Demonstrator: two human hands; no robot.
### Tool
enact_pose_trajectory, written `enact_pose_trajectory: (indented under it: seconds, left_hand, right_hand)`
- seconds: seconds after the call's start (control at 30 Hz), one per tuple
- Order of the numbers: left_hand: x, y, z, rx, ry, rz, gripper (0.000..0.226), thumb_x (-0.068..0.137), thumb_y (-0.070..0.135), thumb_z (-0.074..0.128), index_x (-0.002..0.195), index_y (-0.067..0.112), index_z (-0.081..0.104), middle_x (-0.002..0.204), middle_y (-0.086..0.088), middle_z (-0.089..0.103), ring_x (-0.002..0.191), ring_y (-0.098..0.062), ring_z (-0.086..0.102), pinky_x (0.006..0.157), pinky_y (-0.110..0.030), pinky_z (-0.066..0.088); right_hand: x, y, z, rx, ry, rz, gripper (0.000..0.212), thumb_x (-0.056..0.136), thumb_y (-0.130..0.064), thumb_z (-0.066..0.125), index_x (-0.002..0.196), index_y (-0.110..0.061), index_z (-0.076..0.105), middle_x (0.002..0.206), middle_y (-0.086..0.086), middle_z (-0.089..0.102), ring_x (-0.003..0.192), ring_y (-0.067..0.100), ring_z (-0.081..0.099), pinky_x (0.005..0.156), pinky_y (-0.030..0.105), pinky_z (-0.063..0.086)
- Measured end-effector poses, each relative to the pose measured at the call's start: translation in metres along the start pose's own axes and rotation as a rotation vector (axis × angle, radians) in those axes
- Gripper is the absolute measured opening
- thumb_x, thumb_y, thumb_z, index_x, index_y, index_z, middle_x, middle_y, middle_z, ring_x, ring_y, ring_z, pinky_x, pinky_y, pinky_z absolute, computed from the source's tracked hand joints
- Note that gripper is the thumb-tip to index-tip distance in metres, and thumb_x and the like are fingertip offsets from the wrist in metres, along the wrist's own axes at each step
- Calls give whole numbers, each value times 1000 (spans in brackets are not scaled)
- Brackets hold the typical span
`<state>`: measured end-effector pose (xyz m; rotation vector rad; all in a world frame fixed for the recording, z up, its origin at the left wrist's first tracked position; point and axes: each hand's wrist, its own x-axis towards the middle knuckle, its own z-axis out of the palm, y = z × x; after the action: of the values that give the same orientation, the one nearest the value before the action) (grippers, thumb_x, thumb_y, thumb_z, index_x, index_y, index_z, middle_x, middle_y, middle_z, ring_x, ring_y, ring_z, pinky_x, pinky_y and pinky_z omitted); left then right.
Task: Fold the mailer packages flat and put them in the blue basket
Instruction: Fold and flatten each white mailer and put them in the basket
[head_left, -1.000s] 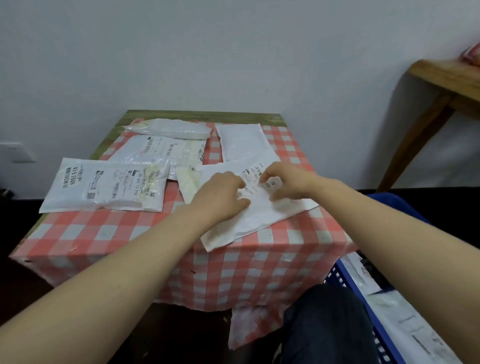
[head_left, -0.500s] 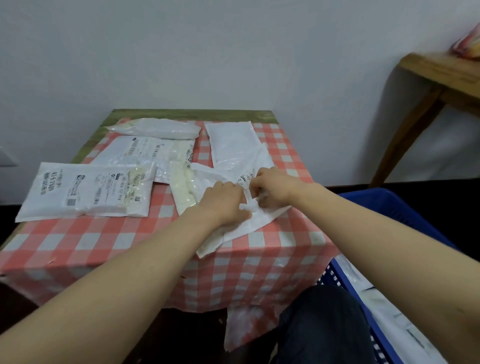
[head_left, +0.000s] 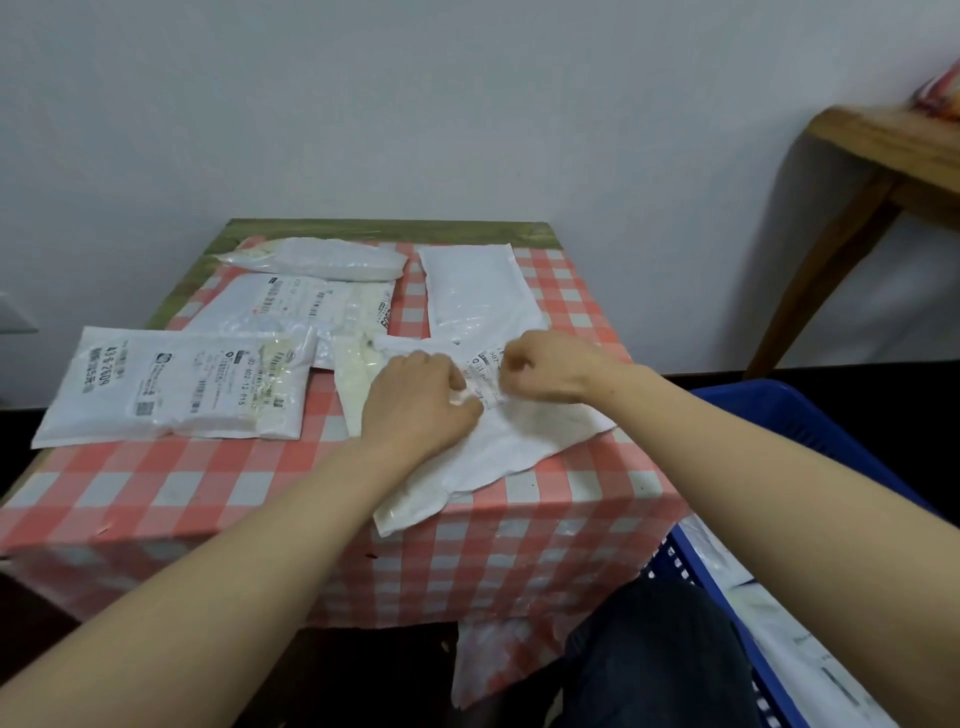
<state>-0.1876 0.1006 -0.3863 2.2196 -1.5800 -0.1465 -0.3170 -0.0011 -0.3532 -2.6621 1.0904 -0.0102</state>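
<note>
While flat, mailer (head_left: 524, 441) lies beneath curled fingers (head_left: 511, 364).

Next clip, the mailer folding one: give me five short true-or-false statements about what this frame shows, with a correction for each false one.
1. Both hands are on the same white mailer. True: the left hand and right hand meet on it.
2. The blue basket sits on the table. False: it stands beside the table, at the person's right.
3. The tablecloth is red-and-white checked. True.
4. The basket holds nothing. False: white mailers already lie in it.
5. The mailer being handled is the only one on the table. False: several others lie farther back and to the left.
</note>
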Motion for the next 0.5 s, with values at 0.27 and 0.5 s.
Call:
enact_pose_trajectory:
  seconds: [0.27, 0.5]
  left_hand:
    - [13, -25, 20, 328, -194, -91, 57, 100, 44, 8, 152, 23, -2, 160, 3, -4, 147, -23, -11, 114, -51, -14]
    - [12, -29, 31, 290, -208, -133, 57, 100, 46, 9, 151, 28, -8, 160, 3, -11, 146, -26, -16, 115, -52, -13]
  right_hand:
    - [29, -15, 54, -115, -8, -4, 50, 101, -45, 12, 151, -38, 7, 160, -8, 0, 147, 18, -10, 113, 56, -14]
    - [36, -11, 72, -174, 18, 25, 49, 100, -50, 6, 148, -46, 3, 160, -10, -7, 146, 19, -16, 108, 60, -22]
